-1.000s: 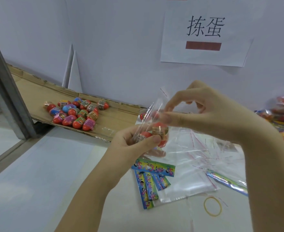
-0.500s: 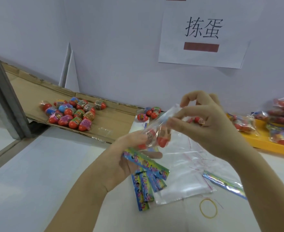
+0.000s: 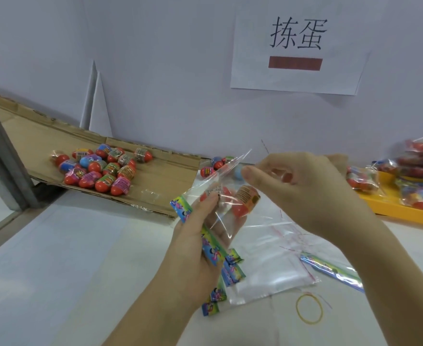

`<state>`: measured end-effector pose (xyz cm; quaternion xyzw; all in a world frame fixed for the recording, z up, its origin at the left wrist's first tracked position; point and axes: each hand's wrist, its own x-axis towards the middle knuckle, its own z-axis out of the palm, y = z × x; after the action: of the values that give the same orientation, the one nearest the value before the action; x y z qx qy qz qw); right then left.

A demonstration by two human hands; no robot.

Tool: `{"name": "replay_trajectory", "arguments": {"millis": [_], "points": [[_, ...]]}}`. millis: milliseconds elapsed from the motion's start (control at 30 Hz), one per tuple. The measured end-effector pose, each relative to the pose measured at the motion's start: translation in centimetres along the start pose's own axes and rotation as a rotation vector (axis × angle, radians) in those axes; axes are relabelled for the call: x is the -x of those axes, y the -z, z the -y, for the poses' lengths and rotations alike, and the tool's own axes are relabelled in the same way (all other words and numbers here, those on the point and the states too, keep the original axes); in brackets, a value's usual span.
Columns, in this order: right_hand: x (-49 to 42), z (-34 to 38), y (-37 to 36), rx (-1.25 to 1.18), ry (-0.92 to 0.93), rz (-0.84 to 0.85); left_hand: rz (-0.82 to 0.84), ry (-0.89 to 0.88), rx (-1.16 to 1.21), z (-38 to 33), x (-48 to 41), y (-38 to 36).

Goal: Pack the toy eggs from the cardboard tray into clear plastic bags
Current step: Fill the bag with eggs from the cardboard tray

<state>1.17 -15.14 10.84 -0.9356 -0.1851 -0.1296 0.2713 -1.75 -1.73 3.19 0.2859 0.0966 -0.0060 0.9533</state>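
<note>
Bag point(image 3: 219, 182) of eggs point(image 3: 245, 202): left hand point(image 3: 200, 248) grips it with a colourful strip point(image 3: 211, 244), right hand point(image 3: 305, 193) pinches its top. Loose eggs point(image 3: 100, 168) lie on tray point(image 3: 175, 171).

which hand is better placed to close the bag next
Probably right: the right hand pinches the bag at its top edge, while the left hand cradles the eggs inside and a colourful strip.

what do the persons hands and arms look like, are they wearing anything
The left hand and the right hand are bare: no glove, ring or watch shows. Both forearms are bare to the frame edge, no sleeve in view. Visible nails look short and unpainted.
</note>
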Motion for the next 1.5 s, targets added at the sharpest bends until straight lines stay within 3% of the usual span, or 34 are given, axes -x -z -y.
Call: {"name": "replay_trajectory", "arguments": {"millis": [200,433,700,967,1133,1500], "points": [[-0.4,-0.6,0.3,-0.079,-0.075,0.152,-0.012,0.044,-0.018,-0.1,0.2,-0.2],[-0.6,-1.1,0.9,-0.139,-0.157,0.284,-0.011,-0.027,-0.111,0.2,0.3,-0.2],[-0.5,-1.2,1.2,-0.154,-0.145,0.426,-0.005,-0.063,-0.165,0.1,0.3,-0.1],[-0.3,-0.7,0.6,-0.258,-0.092,0.472,0.041,-0.063,-0.166,0.3,0.3,0.0],[-0.6,-1.1,0.4,-0.317,-0.081,0.382,0.077,-0.051,-0.161,0.3,0.4,0.1],[-0.4,-0.7,-0.3,-0.331,-0.048,0.406,-0.013,0.019,-0.143,0.1,0.3,0.2]]}}
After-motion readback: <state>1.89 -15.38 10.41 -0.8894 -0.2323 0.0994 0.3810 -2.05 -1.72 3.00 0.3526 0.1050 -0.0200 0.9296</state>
